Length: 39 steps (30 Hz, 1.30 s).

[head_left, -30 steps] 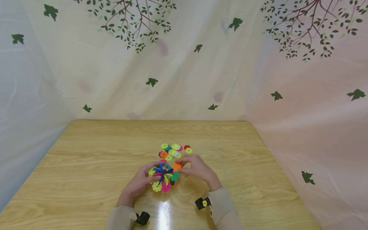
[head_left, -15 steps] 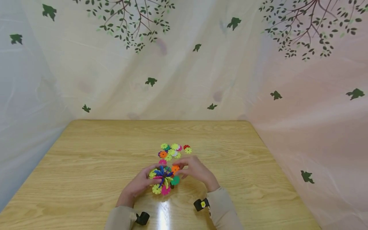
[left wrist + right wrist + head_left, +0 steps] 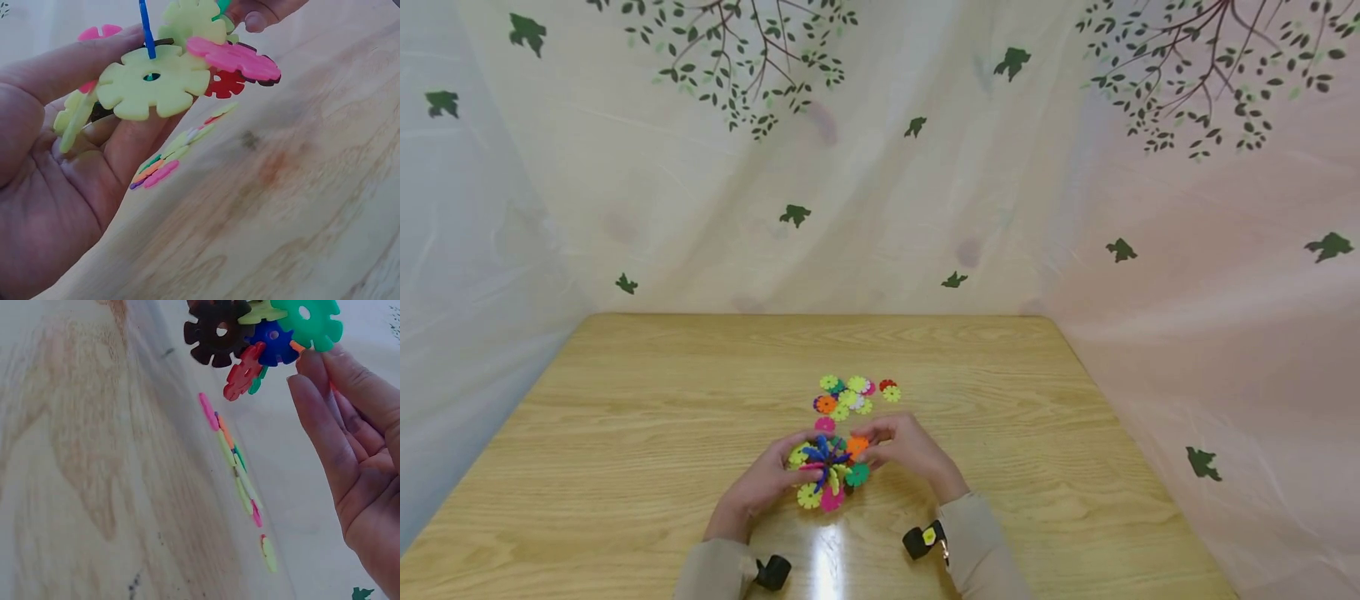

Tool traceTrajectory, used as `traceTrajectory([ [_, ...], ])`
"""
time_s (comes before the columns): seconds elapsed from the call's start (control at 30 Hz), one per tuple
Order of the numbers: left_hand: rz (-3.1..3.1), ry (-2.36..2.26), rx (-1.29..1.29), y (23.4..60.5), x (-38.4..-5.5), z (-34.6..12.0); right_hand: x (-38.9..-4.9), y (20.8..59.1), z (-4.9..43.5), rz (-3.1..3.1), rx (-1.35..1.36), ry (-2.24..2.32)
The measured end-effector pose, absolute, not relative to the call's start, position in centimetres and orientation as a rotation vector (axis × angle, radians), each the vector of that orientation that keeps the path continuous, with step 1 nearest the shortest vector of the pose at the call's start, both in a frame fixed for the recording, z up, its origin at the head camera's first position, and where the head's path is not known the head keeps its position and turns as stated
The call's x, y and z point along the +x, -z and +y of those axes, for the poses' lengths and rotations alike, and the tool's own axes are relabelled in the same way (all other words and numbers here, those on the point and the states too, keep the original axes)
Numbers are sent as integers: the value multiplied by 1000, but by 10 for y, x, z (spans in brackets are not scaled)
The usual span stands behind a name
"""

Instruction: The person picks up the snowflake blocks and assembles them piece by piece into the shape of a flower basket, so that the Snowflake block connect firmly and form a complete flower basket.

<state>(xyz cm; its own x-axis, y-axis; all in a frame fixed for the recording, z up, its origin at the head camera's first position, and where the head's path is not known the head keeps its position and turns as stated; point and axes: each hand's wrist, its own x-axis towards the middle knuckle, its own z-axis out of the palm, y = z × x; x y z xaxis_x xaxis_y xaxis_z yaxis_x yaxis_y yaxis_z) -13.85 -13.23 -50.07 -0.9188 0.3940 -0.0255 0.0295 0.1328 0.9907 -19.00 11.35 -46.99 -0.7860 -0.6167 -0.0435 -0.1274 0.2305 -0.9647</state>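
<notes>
A cluster of interlocked snowflake discs, in blue, yellow, pink, green and other colours, is held above the table by my left hand. In the left wrist view, that hand's thumb and fingers curl round pale yellow discs at the cluster's side. My right hand pinches an orange disc against the right side of the cluster. Seen from the right wrist, a green disc hides most of the orange one, and a black disc and a red disc hang beside it.
Several loose discs, mostly yellow, lie on the wooden table just beyond the hands. One pink disc lies nearest the cluster. A printed curtain stands behind the table.
My right hand has brought the orange disc slightly left and down, from beside the cluster to against it. My left hand keeps its grip nearly in place.
</notes>
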Motion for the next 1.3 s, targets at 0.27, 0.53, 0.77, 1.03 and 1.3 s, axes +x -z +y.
traceTrajectory([
  [0.27, 2187, -1818, 494, 500, -138, -131, -191, 478, 111, 2081, -674, 1616],
  [0.53, 2123, -1895, 405, 500, -139, -129, -187, 473, 114, 2162, -713, 1565],
  [0.77, 2099, -2052, 127, 499, -142, -128, -180, 470, 115, 2257, -665, 1569],
  [1.03, 1905, -2258, -107, 496, -143, -128, -170, 471, 113, 2192, -638, 1642],
  [1.3, 1650, -2430, -107, 497, -143, -129, -168, 474, 104, 2162, -563, 1706],
])
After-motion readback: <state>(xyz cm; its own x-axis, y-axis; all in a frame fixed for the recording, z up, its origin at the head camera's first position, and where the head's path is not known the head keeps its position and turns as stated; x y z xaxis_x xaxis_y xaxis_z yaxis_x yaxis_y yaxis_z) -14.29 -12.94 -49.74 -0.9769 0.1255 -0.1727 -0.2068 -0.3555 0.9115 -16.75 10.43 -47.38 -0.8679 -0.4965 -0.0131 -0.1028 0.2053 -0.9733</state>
